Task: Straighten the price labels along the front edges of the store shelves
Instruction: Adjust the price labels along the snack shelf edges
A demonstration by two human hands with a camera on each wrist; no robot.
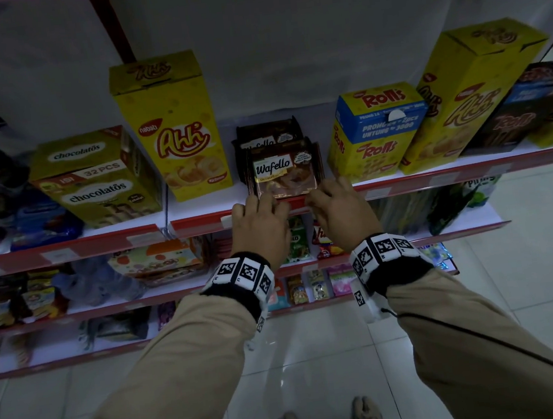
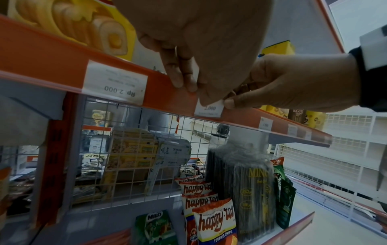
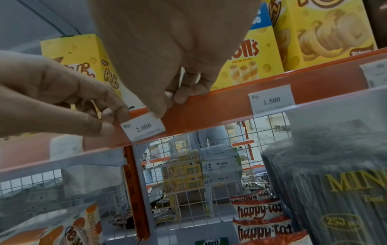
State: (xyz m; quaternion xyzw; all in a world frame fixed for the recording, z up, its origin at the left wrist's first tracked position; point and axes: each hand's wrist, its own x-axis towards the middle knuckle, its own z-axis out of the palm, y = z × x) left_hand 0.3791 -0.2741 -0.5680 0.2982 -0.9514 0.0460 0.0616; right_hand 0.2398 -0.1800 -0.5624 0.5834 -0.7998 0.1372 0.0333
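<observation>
Price label [image 3: 144,126] sits tilted on red rail [image 3: 209,109]; both hands' fingers [image 3: 117,111] pinch it.

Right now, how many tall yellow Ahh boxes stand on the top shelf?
2. One Ahh box stands left of the Wafello packs; the other leans right of the Rolls box. More may be hidden.

- The top shelf [image 1: 199,207], white with a red front strip, carries a chocolatos box [image 1: 99,181], a tall yellow Ahh box [image 1: 173,131], Wafello packs [image 1: 282,170], a Rolls box [image 1: 376,132] and more boxes at the right.
- The shelf below [image 2: 297,232] holds chip bags [image 2: 211,220] and a dark jar [image 2: 251,190].
- The floor [image 1: 319,359] is pale glossy tile.
</observation>
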